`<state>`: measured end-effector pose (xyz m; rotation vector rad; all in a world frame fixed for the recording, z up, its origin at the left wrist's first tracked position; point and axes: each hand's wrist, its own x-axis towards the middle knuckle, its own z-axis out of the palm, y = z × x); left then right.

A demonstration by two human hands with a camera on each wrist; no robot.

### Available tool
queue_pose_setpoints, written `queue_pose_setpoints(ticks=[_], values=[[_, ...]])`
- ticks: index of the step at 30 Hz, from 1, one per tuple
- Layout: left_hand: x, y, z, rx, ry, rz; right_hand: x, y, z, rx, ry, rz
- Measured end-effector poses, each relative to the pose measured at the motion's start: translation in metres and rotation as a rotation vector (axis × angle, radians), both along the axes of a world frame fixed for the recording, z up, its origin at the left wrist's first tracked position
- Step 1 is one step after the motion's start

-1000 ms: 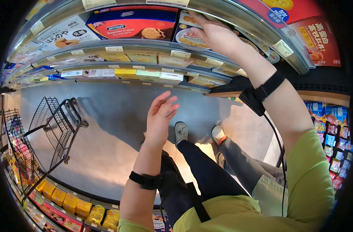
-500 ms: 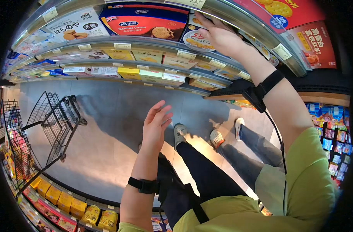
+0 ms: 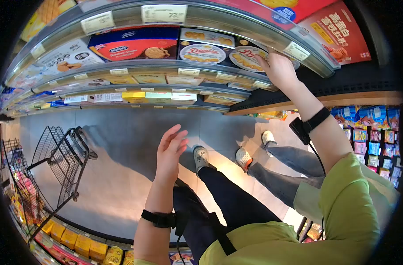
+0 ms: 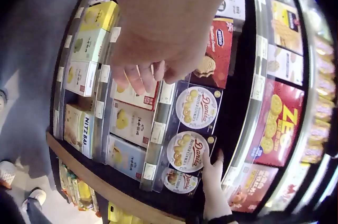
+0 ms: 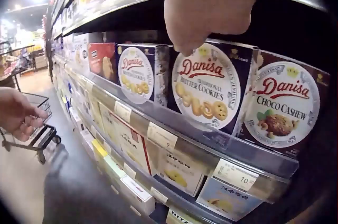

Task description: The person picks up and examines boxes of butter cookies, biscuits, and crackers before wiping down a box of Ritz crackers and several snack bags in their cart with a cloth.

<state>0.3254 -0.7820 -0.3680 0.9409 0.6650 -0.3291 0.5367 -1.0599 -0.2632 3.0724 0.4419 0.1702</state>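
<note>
Pinching the butter cookies box (image 5: 206, 84), the right hand (image 3: 281, 73) has a narrow grip; only its wrist view reads "Choco Cashew" (image 5: 281, 102).

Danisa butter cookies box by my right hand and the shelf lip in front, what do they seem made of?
The box looks like smooth printed cardboard: flat panels and straight edges. The shelf lip seems glossy, clear plastic, since the box shows through it, though glass is possible.

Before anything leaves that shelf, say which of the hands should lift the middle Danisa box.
Probably the right hand: it reaches the top of that box; the left hand is away from the shelf.
</note>
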Motion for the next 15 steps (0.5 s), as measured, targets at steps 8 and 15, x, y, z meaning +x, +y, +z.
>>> queue_pose_setpoints(ticks=[8,15], values=[[0.059,-0.047,0.020,0.289,-0.415,-0.239,0.013,-0.036,-0.008,0.180,0.132,0.040],[0.103,-0.065,0.046,0.490,-0.594,-0.257,0.009,-0.029,-0.006,0.168,0.205,0.088]])
